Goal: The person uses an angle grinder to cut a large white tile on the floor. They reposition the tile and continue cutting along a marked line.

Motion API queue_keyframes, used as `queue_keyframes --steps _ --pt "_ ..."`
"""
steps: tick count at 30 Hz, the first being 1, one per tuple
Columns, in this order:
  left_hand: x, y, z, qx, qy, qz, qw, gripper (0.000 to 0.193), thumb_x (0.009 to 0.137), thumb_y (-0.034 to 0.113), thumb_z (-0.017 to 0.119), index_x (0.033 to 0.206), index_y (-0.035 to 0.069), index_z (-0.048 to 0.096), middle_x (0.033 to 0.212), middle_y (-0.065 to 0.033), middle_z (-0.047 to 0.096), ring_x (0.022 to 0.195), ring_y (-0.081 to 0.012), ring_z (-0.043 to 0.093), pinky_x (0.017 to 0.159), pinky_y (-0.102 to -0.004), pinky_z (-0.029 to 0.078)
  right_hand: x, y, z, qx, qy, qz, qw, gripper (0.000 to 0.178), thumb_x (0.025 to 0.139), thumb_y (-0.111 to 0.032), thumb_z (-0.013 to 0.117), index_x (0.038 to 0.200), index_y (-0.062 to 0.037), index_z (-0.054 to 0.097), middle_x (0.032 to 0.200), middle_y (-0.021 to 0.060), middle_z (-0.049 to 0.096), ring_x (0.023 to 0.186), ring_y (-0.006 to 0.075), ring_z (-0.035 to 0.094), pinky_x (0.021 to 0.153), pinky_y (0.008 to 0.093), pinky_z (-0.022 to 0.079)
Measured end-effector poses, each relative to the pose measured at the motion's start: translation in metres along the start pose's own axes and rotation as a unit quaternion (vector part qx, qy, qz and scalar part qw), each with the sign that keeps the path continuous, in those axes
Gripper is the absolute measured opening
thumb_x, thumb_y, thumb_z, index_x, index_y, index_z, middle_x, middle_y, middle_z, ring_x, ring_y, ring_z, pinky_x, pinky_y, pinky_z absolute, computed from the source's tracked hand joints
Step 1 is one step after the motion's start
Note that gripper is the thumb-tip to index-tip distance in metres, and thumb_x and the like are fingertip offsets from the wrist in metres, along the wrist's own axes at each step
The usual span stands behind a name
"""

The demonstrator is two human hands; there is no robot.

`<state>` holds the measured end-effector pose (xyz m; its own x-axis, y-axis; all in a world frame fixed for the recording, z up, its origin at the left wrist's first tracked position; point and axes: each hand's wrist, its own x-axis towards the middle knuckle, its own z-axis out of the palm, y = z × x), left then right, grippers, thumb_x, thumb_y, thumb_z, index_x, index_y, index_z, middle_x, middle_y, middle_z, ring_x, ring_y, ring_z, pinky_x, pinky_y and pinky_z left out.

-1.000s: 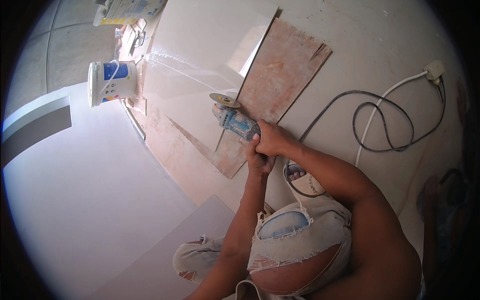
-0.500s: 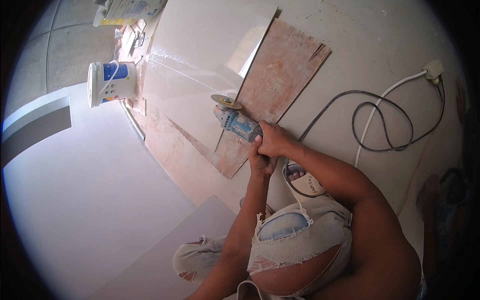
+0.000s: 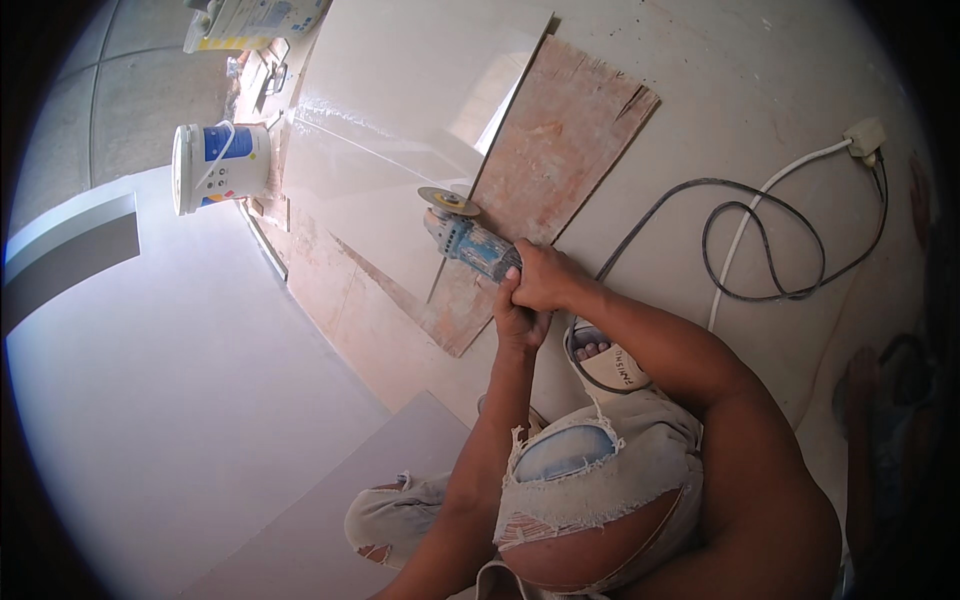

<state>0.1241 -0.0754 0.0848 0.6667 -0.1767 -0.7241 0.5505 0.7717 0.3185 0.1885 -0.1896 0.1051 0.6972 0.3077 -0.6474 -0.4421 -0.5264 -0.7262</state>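
Angle grinder (image 3: 480, 251) over tile (image 3: 400, 80), bucket (image 3: 232, 180) beyond

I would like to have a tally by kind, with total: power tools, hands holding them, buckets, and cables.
Power tools: 1 (angle grinder)
Hands: 2 (left hand, right hand)
Buckets: 2 (white bucket, partly cut-off bucket)
Cables: 2 (black cable, white cable)
Total: 7

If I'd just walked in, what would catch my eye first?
Probably the scuffed blue angle grinder near the centre, gripped by the left hand and right hand together, its round disc by a glossy pale slab. Then the black cord looping at the right, and the blue-and-white bucket toward the upper left.
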Motion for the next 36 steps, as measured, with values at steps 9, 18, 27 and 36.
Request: queue_keyframes --steps 9,18,27,36 --pt "0.0009 0.0034 0.0042 0.006 0.011 -0.001 1.000 0.051 0.092 0.037 0.061 0.129 0.003 0.053 0.124 -0.0140 0.062 0.117 -0.0294 0.060 0.105 -0.0462 0.045 0.0022 0.0002 0.0006 -0.003 0.008 -0.005 1.000 0.048 0.071 -0.021 0.068 0.109 0.0028 0.053 0.099 0.0308 0.067 0.098 0.0485 0.065 0.086 0.0529 0.053" --pt "0.0004 0.0010 0.0034 -0.009 0.003 -0.006 1.000 0.049 0.093 0.035 0.061 0.129 0.003 0.053 0.124 -0.0142 0.063 0.117 -0.0299 0.060 0.105 -0.0471 0.045 0.0015 0.0009 0.0003 -0.005 0.003 0.004 1.000 0.047 0.071 -0.021 0.068 0.109 0.0026 0.054 0.099 0.0301 0.067 0.097 0.0484 0.065 0.086 0.0530 0.053" --pt "0.0027 0.0022 0.0019 -0.007 0.006 -0.010 1.000 0.049 0.093 0.036 0.060 0.129 0.003 0.054 0.123 -0.0142 0.063 0.117 -0.0297 0.060 0.105 -0.0464 0.045 0.0028 -0.0010 -0.0021 -0.014 -0.008 0.010 1.000 0.049 0.073 -0.024 0.068 0.112 0.0027 0.054 0.102 0.0299 0.067 0.100 0.0478 0.065 0.087 0.0528 0.054" --pt "0.0036 0.0038 0.0038 -0.002 0.010 -0.004 1.000 0.051 0.093 0.037 0.060 0.130 0.003 0.052 0.125 -0.0148 0.062 0.118 -0.0301 0.059 0.106 -0.0462 0.044 0.0034 -0.0046 -0.0038 -0.003 -0.005 0.009 1.000 0.048 0.071 -0.021 0.069 0.110 0.0026 0.054 0.100 0.0300 0.067 0.098 0.0483 0.065 0.086 0.0524 0.054"
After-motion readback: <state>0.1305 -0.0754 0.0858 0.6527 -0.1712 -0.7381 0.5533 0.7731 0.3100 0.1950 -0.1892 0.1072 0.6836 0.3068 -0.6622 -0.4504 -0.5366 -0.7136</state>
